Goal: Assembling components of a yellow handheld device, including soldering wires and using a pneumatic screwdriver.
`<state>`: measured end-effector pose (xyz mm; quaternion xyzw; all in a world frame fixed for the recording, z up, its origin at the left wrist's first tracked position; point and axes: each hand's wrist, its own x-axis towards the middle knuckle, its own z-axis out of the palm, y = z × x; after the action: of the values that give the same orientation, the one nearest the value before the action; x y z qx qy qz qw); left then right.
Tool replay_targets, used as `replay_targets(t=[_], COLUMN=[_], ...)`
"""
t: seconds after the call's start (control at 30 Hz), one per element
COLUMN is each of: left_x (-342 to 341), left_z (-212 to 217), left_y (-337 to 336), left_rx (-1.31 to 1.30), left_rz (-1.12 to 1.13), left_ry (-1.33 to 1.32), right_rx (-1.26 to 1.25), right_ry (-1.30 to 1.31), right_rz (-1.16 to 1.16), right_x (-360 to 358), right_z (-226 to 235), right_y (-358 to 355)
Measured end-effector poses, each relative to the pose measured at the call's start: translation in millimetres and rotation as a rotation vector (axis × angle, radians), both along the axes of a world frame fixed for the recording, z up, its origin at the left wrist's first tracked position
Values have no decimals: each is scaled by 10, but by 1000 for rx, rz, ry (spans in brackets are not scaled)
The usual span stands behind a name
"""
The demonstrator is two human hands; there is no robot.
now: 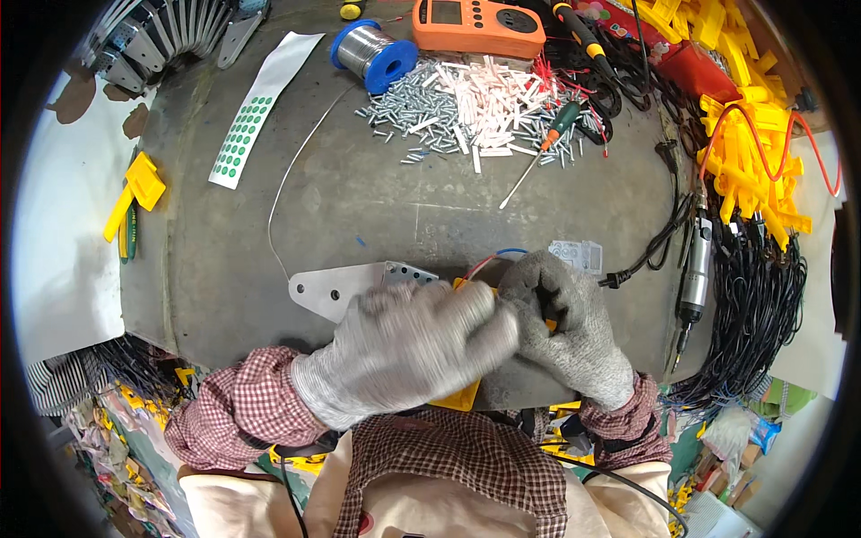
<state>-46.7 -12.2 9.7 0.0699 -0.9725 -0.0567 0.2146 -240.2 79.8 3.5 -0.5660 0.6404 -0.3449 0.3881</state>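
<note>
My left hand (417, 345), in a grey knit glove, is smeared by motion and hides what lies under it. Touching or nearly touching its fingertips is my right hand (569, 314), also gloved, its fingers curled into a pinch; whatever is between them is hidden. A thin red and blue wire (484, 264) runs out between the hands toward the right fingers. Below them, a yellow plastic part (462, 396) shows in pieces, mostly covered. Beyond my left hand lies a flat silver metal bracket (325, 291) with holes. Solder wire (276, 202) curves down to it from a blue spool (386, 65).
Small screws (408, 103) and pale sleeves (489, 94) are heaped near an orange meter (478, 25). A green-handled screwdriver (541, 152) lies before them. On the right are a power screwdriver (696, 273), yellow parts (749, 175) and black cables (753, 305). A sticker strip (251, 125) lies left.
</note>
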Motion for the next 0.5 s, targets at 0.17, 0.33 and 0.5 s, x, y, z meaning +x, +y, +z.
replay_targets(t=[0.17, 0.33, 0.5], left_x=[-25, 65, -82], left_z=[8, -110, -56], left_y=[-119, -64, 30], left_rx=[1677, 412, 1690], left_rz=[126, 69, 274], left_ry=[123, -33, 368], right_rx=[-408, -41, -494], right_ry=[181, -16, 235], right_rz=[106, 20, 132], right_x=[-3, -27, 7], right_z=[-100, -134, -74], right_y=[1, 70, -13])
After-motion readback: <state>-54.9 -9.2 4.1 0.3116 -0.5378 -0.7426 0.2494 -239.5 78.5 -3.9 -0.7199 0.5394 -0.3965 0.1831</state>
